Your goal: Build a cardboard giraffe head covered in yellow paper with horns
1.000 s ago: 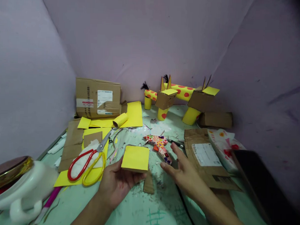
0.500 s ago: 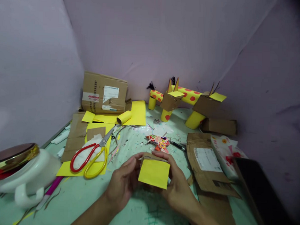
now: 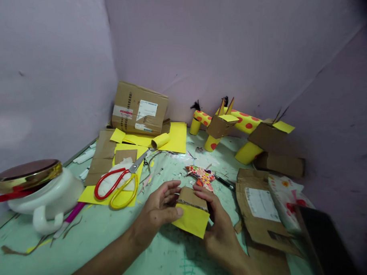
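A small cardboard box (image 3: 193,197) with a yellow paper flap (image 3: 191,221) on its near side is held low over the table between my hands. My left hand (image 3: 156,214) is at its left, the thumb laid on the flap's upper left corner and the fingers curled beyond. Around the right side wraps my right hand (image 3: 221,225), fingers on the top edge; its thumb is mostly hidden. Just past the box lies a glue gun with a colourful pattern (image 3: 202,175). Scissors with red and yellow handles (image 3: 124,181) rest to the left on yellow paper.
Spotted yellow tube animals (image 3: 220,126) with cardboard heads stand at the back right. A cardboard carton (image 3: 139,110) leans on the back wall. A white lidded pot (image 3: 45,197) stands left. Flattened cardboard (image 3: 261,224), a black pen (image 3: 224,181) and a dark phone-like slab (image 3: 324,242) are right.
The box has tilted, so more of its bare cardboard top shows. My left thumb has moved onto the yellow flap. The whole view has shifted slightly left.
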`<state>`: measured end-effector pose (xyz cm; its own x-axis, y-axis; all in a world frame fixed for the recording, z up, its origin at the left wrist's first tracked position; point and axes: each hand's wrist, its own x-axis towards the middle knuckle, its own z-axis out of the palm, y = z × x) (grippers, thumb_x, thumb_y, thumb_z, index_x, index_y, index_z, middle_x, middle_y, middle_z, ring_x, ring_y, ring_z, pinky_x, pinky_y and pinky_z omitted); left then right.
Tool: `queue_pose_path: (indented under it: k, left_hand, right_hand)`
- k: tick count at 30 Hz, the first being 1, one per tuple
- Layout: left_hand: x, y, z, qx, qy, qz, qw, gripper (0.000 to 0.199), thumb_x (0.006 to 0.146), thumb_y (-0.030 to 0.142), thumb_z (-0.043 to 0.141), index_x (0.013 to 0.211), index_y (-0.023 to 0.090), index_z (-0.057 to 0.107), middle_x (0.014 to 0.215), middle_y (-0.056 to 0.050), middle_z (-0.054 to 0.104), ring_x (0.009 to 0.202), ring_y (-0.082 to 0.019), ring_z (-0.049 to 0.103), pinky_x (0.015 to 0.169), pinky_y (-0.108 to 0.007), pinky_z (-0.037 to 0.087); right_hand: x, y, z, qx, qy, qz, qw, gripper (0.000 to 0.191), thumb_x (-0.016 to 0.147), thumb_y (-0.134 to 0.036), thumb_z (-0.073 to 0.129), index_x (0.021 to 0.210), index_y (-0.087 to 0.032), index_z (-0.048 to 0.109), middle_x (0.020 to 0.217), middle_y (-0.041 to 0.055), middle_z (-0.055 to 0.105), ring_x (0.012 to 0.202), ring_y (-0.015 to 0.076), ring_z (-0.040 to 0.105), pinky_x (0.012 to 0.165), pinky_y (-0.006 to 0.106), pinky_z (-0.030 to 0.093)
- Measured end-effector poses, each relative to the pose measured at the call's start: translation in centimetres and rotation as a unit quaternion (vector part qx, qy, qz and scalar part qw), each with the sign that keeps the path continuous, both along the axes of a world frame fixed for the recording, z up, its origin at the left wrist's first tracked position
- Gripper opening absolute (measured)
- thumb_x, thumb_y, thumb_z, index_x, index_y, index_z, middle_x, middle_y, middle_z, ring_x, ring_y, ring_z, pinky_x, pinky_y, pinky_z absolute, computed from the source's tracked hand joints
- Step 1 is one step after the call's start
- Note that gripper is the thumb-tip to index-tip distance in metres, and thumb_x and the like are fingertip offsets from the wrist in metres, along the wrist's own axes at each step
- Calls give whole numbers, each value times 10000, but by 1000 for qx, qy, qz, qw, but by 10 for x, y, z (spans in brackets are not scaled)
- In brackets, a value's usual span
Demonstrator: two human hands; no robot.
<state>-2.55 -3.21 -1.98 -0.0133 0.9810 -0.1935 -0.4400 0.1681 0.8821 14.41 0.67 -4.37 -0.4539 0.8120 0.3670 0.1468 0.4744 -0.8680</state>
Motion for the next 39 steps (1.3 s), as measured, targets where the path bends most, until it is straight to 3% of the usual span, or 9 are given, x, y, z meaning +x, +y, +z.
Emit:
queue_pose_path:
  k: [9, 15, 20, 25, 29, 32, 35, 37, 39]
  left_hand:
    - [3, 0, 11, -43, -41, 24, 998, 444, 615, 208, 658, 1047, 165, 566, 1068, -89, 603, 1051, -264, 539, 869, -348, 398]
    - [-3, 1, 16, -62, -100, 26, 993, 379, 750, 285, 555, 1100, 143, 517, 986, -107, 631, 920, -251, 598, 770, -364, 441]
    - [3, 0, 13, -73, -31, 31, 996, 654, 564, 217, 733, 1158, 197, 460, 1155, -106, 553, 1106, -305, 512, 858, -371, 415]
    - [5, -2, 17, -47, 1, 83, 995, 587, 672, 410, 658, 1169, 170, 458, 1124, -117, 561, 1024, -281, 543, 820, -372, 427]
    - [-7, 1, 17, 13, 69, 154, 986, 569, 686, 443, 647, 1165, 184, 482, 1125, -111, 559, 1057, -279, 515, 836, -377, 429]
    - [-17, 4, 14, 66, 188, 55, 978, 675, 606, 322, 748, 1212, 201, 474, 1211, -122, 539, 1165, -297, 459, 917, -383, 387]
    - [-20, 6, 13, 75, 246, -65, 964, 821, 595, 228, 768, 1311, 209, 367, 1282, -140, 503, 1192, -291, 456, 952, -395, 373]
    - [-19, 7, 14, 63, 254, -85, 961, 781, 596, 203, 763, 1283, 200, 391, 1224, -136, 554, 1131, -287, 516, 934, -401, 396]
    - [-19, 7, 16, 50, 265, -59, 961, 663, 569, 194, 775, 1168, 187, 489, 1115, -119, 621, 1052, -295, 568, 898, -407, 425]
  right_hand:
    - [1, -1, -1, -22, 5, 5, 1000, 565, 660, -111, 689, 1133, -289, 437, 1289, 90, 481, 1231, 226, 450, 946, 341, 452]
    - [0, 2, 5, -115, -11, -20, 993, 631, 571, -123, 755, 1111, -250, 455, 1272, 109, 509, 1148, 260, 525, 930, 375, 456]
    - [-3, -3, 3, -141, 6, -6, 990, 588, 589, -139, 744, 1100, -229, 469, 1273, 120, 495, 1144, 271, 519, 921, 387, 450]
    - [-6, -3, 4, -227, 41, 11, 973, 603, 601, -186, 751, 1115, -227, 438, 1104, 87, 600, 953, 240, 617, 806, 366, 507]
    - [-6, 1, 7, -256, 55, 19, 965, 560, 627, -229, 742, 1114, -210, 465, 1101, 88, 626, 1009, 255, 600, 834, 387, 495]
    - [-7, 2, 5, -233, 39, -2, 972, 566, 605, -214, 758, 1112, -191, 509, 1131, 97, 619, 1061, 270, 571, 880, 410, 467]
    - [-10, 0, 0, -227, 68, 25, 971, 550, 643, -194, 733, 1147, -199, 513, 1150, 86, 617, 1058, 258, 576, 893, 404, 460]
    - [-11, -1, -3, -227, 84, 52, 969, 555, 685, -190, 696, 1199, -215, 487, 1171, 77, 614, 1057, 248, 581, 893, 399, 462]
    - [-9, -2, -4, -207, 55, 38, 976, 651, 676, -194, 697, 1271, -224, 434, 1261, 90, 558, 1115, 260, 545, 899, 405, 458]
